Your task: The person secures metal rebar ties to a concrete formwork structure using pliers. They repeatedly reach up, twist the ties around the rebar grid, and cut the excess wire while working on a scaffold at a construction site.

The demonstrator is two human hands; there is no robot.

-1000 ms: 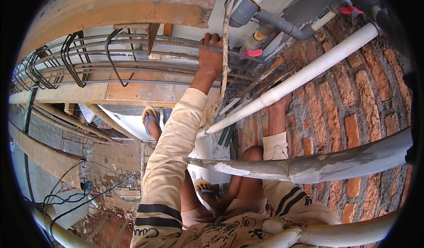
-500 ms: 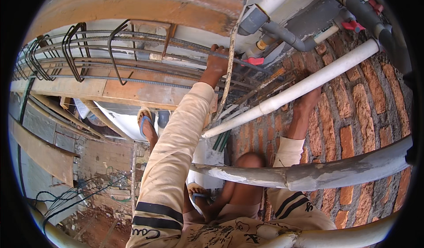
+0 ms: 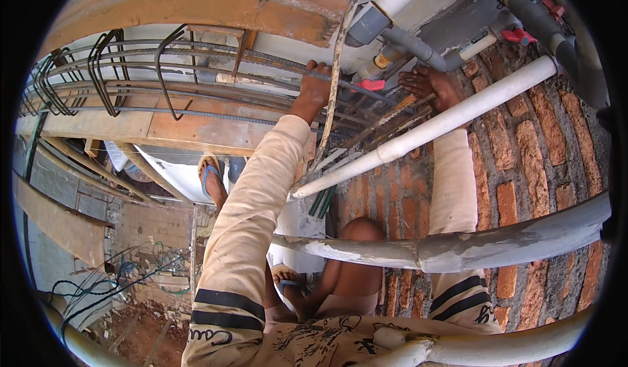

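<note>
My left hand point(image 3: 313, 91) is closed round an upper steel rebar point(image 3: 278, 64) of a long reinforcement cage, its fingertips showing above the bar. Square bent stirrups point(image 3: 106, 72) hang on the cage toward the left. Beyond a white pipe point(image 3: 458, 114), my right hand point(image 3: 430, 84) reaches over the rusty bar ends at the cage's right end. Its fingers are stretched out to the left, and nothing shows in them. A thin pale pole point(image 3: 337, 59) stands close to the right of my left hand.
A wooden formwork board point(image 3: 203, 133) runs below the cage. Grey pipes with a red-handled valve point(image 3: 370, 84) are at upper right, beside a rough brick wall point(image 3: 526, 151). A thick grey pole point(image 3: 458, 252) crosses before my body. Tangled dark wires point(image 3: 114, 285) hang at lower left.
My right hand has moved up and left from behind the white pipe, so its fingers now show over the bar ends. My left hand keeps its hold on the rebar.
</note>
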